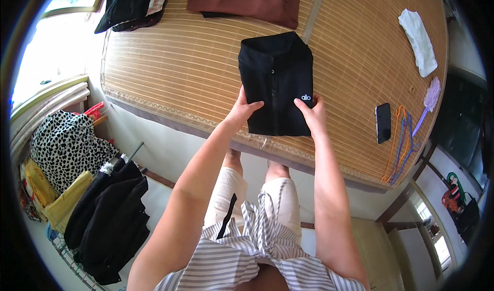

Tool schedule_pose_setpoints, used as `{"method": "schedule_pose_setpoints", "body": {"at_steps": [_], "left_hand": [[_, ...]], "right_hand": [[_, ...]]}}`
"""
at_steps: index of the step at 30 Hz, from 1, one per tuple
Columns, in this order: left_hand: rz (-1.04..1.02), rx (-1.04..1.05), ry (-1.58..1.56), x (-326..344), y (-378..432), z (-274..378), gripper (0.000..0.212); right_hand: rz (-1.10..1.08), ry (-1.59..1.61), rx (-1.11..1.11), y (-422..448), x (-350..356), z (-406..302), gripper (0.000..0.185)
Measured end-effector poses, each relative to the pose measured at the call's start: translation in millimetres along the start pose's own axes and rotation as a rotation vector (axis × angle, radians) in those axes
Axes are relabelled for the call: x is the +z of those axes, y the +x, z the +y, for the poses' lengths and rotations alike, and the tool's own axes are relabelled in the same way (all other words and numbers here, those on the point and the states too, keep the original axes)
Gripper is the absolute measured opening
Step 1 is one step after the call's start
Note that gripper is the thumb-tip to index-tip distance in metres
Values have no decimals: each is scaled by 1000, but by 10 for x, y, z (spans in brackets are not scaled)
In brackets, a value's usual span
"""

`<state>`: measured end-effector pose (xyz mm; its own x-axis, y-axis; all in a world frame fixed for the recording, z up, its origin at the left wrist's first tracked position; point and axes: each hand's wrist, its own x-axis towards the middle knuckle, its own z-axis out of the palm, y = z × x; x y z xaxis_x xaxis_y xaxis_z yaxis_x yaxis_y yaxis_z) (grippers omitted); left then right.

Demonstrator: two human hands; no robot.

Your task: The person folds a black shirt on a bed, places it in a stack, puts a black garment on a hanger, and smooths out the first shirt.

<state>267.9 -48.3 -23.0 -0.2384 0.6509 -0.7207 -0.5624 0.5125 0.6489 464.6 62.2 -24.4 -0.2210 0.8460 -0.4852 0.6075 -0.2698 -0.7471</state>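
Observation:
A folded black zip-neck jacket is between my two hands over the bed's bamboo mat. Its collar points away from me, and a small white logo sits low on its right side. My left hand grips the left edge, thumb on top and fingers underneath. On the opposite edge my right hand has the same hold, its thumb just below the logo. Whether the jacket rests on the mat or is slightly raised, I cannot tell.
Beyond the jacket lie a folded brown garment and dark clothes. To the right are a phone, several plastic hangers, a purple duster and a white folded cloth. Black garments hang over a rack at lower left.

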Motion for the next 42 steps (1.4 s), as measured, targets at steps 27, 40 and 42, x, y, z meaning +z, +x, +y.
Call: {"method": "schedule_pose_setpoints", "body": {"at_steps": [27,40,42], "left_hand": [[-335,-207,-34,-1064,-1419,1304,75],[-258,-157,-205,-1604,-2206,1383,80],[-247,-178,-254,-1751,-2132,1462,80]], "right_hand": [[-444,784,340,-1674,513,-1422,59],[-686,750,397,-1990,779,-2017,41],[-710,736,425,-1908,845,-2206,43]]}}
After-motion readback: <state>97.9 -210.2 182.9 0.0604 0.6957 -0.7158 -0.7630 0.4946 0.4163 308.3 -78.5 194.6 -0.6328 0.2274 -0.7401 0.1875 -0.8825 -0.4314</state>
